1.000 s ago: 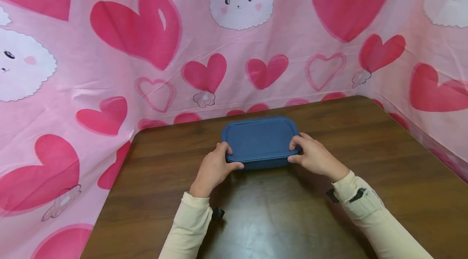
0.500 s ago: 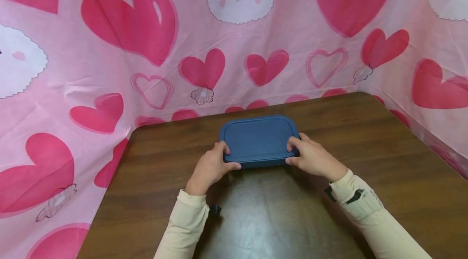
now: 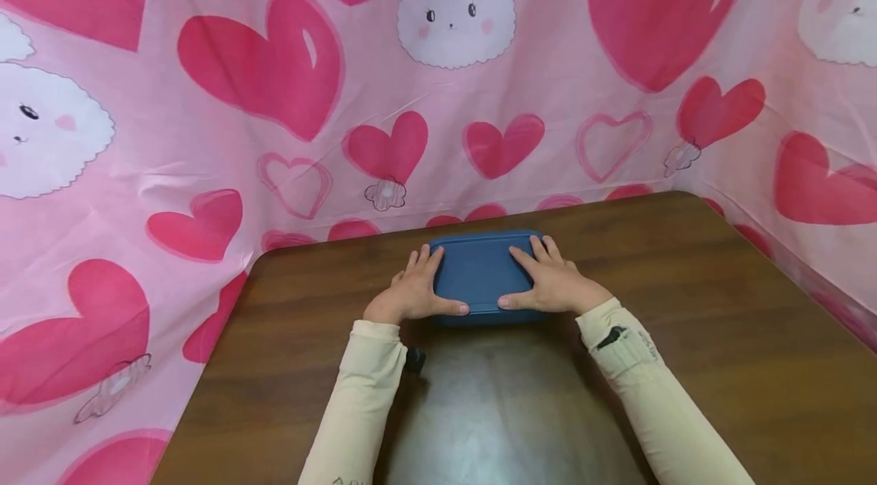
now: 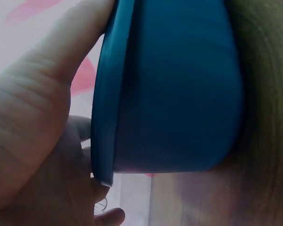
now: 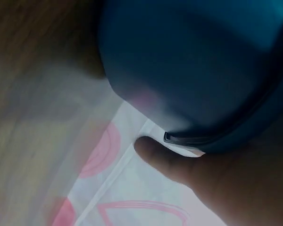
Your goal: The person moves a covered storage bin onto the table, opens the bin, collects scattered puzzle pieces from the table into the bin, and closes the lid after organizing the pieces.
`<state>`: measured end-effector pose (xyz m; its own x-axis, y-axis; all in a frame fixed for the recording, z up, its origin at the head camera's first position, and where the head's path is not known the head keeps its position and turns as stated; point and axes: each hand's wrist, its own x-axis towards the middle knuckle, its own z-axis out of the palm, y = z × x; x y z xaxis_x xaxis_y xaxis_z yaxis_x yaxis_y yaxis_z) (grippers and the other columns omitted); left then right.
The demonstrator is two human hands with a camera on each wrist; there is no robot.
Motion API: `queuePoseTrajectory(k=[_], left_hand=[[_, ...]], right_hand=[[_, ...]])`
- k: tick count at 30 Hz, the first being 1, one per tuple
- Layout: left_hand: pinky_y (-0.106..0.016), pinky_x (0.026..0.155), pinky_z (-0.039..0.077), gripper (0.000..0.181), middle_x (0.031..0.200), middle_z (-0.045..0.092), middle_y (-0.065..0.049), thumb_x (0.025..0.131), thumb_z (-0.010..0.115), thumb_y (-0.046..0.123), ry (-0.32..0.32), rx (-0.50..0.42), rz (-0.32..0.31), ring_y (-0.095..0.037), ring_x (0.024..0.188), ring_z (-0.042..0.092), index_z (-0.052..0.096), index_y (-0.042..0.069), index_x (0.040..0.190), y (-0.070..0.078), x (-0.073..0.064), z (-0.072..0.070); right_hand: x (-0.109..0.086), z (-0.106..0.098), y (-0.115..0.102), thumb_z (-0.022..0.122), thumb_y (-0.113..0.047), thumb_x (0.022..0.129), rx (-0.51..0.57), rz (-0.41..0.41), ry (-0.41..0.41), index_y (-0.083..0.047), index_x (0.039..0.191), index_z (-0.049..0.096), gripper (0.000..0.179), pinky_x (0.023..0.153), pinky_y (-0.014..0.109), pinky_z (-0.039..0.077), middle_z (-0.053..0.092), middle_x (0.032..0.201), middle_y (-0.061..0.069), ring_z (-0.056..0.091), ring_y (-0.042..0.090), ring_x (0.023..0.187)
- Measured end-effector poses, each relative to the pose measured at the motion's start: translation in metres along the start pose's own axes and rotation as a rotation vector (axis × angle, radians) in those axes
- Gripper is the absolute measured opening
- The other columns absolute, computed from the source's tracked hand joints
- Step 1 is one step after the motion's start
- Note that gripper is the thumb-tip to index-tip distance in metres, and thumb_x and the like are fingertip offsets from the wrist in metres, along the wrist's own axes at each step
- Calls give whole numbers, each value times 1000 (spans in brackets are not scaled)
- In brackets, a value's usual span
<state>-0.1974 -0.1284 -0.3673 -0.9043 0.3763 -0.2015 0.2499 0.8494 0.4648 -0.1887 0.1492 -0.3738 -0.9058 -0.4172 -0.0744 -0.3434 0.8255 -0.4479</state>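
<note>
A blue rectangular food container with a matching lid (image 3: 479,272) sits toward the far side of the table in the head view. My left hand (image 3: 416,288) rests over the lid's left end, fingers spread and thumb lying along the near edge. On the right end, my right hand (image 3: 551,283) touches the lid in the same way, its fingers extended. The left wrist view shows the container's side wall (image 4: 179,94) below the lid's rim (image 4: 108,108). Up close in the right wrist view is the container's rounded corner (image 5: 179,70), with one finger (image 5: 155,153) reaching past the rim.
The container stands on a dark brown wooden table (image 3: 685,302) with rounded corners. Behind and beside it hangs a pink cloth (image 3: 438,97) printed with hearts and rabbits. A dark strap (image 3: 611,336) shows at the right sleeve.
Earlier both hands gripped the container's near corners with bent fingers. They have since shifted inward onto the lid and spread their fingers across it. The head view has tilted slightly.
</note>
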Motion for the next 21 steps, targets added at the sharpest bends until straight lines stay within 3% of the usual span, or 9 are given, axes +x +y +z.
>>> queuePoseTrajectory(k=[9, 16, 19, 21], left_hand=[[-63, 116, 12, 119, 169, 1, -12, 77, 79, 58, 45, -41, -12, -37, 153, -2, 10, 15, 164, -4, 11, 2], [-64, 117, 8, 116, 169, 2, -11, 78, 77, 60, 65, -58, -40, -39, 153, -4, 10, 20, 164, -13, 1, 12], [-65, 116, 5, 111, 169, 2, -13, 82, 72, 62, 99, -29, -47, -39, 152, -6, 11, 21, 165, -9, -2, 9], [-65, 116, 3, 107, 168, 1, -15, 85, 66, 66, 169, 41, -41, -41, 152, -7, 10, 22, 165, -4, -2, 7]], right_hand=[[15, 4, 13, 66, -73, 81, -5, -9, 37, -8, 160, 29, 109, 103, 79, 19, 7, 163, 30, -2, 49, 148], [12, 13, 8, 68, -72, 81, 32, -6, 37, -10, 161, 28, 109, 106, 77, 14, 6, 164, 30, -2, 51, 149], [8, 10, 2, 69, -70, 81, 43, 1, 106, -10, 162, 22, 111, 106, 78, 9, 0, 164, 31, -5, 51, 148], [5, 7, -3, 69, -70, 81, -24, 13, 200, -11, 163, 19, 113, 107, 78, 6, -4, 164, 30, -8, 50, 149]])
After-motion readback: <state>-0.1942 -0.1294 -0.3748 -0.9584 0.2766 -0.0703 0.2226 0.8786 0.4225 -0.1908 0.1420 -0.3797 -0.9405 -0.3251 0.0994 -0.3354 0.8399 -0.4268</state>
